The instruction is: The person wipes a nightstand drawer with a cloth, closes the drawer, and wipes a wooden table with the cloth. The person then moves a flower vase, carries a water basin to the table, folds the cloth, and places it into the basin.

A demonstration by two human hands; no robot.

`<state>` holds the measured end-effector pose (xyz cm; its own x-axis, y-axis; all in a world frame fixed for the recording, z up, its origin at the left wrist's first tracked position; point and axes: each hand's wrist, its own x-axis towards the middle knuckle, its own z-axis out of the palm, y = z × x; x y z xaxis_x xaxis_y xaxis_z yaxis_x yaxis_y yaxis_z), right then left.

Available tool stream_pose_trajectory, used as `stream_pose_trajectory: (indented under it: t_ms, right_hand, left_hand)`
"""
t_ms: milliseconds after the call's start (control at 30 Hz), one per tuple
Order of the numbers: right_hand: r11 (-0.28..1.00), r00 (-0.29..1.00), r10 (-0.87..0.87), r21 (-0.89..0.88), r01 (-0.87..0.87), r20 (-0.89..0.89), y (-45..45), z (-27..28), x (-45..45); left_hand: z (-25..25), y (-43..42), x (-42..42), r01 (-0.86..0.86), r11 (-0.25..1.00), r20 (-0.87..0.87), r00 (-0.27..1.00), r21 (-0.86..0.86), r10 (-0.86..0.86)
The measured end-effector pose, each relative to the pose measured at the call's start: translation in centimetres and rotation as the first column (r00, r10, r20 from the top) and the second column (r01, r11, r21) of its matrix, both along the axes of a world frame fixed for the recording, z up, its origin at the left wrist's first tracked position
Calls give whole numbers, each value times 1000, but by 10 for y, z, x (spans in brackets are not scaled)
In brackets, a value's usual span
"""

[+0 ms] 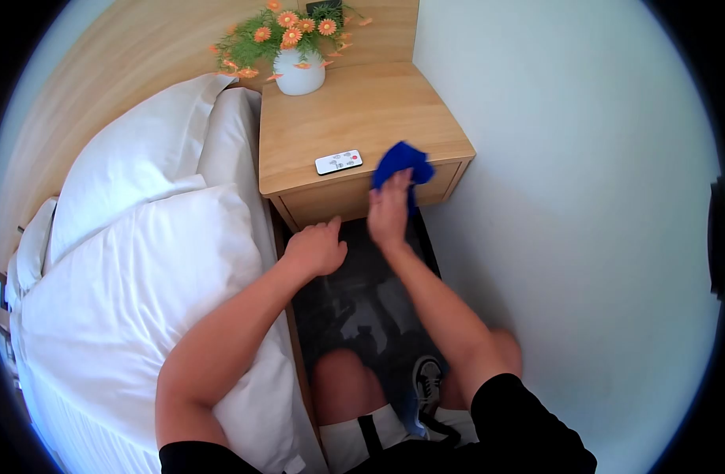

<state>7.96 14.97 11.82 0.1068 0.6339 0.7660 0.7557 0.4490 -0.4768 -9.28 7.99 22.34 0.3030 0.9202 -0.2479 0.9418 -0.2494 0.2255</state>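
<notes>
My right hand (389, 212) presses a dark blue cloth (402, 163) against the front edge of the wooden nightstand (378, 103). Part of the cloth folds over onto the top, and part hangs down over the drawer front (323, 201). My left hand (318, 248) is near the drawer's lower edge with nothing visible in it. Its index finger points forward and its thumb stands apart, while the other fingers are partly hidden. Left of the cloth, a white remote control (339, 163) with a red button lies close to the nightstand's front edge.
A white vase (298, 73) of orange flowers stands at the nightstand's back left. The bed (141, 276) with white pillows (133, 166) borders the left side. A pale wall (568, 197) closes off the right. Below is a dark glossy floor (354, 300).
</notes>
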Motion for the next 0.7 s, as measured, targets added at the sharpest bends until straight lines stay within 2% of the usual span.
stream_pose_trajectory:
  t_ms: [33,67,100,133,167,200,233,267,300,333,367,433,500,567,600,633,667,700]
  right_hand:
    - [992,993,117,-56,-116,21,-11,-1,-20]
    - [971,975,217,-109,-211,47,-17,-7,-36]
    - [928,938,342,-136,-347,-56,-34,-3,-49]
    - [913,921,361,-146,-381,-149,-44,-3,-59]
    - [897,895,377,-148,-417,-239,-48,0,-66]
    - [895,893,384,-144,-423,-235,-48,2,-68]
    - [842,779,337,-201,-501,-530,-47,4,-70]
    - [778,599,223,-230,-585,-769,-49,6,-71]
    - [777,600,226,-229,-586,-768,-48,14,-68]
    - [801,443,166,-142,-581,-881,-46,30,-61]
    - [828,266,109,-61,-558,-958,-46,45,-52]
    - [785,102,39,-32,-618,-994,-56,80,-34]
    - [625,-32,-31,6,-781,-999,-59,99,-16]
    - [513,58,6,-47,-857,-998,-60,114,-9]
    - [508,56,12,-42,-860,-998,-58,120,-2]
    - [476,387,121,-289,-831,-914,-53,126,6]
    - [473,662,235,-511,-718,-712,-48,133,12]
    - [472,659,243,-507,-721,-712,-43,144,15]
  left_hand:
    - [0,3,0,-79,997,96,992,-9,80]
    - [3,7,-1,-83,997,92,992,-11,83]
    - [6,12,-3,-150,986,189,969,-69,160]
    - [7,14,-3,-210,969,283,929,-130,239]
    - [6,15,-3,-214,968,284,928,-128,243]
    - [5,16,-3,-230,964,342,902,-134,263]
    - [4,17,-3,-244,959,399,873,-142,281]
    - [2,17,-2,-246,959,400,872,-142,283]
    - [3,16,0,-202,972,491,839,-118,234]
    - [4,16,2,-160,983,575,797,-91,183]
    - [5,15,3,-163,982,578,795,-92,186]
    - [14,10,6,-127,985,592,805,117,34]
    - [15,-1,14,-136,974,638,770,179,-10]
    - [8,-5,19,-225,950,764,645,214,-19]
    - [-3,6,15,-217,962,792,610,165,1]
    - [-5,13,13,-208,971,818,574,117,25]
    - [-8,15,10,-196,980,832,547,21,92]
    - [-2,15,8,-180,981,839,521,-72,157]
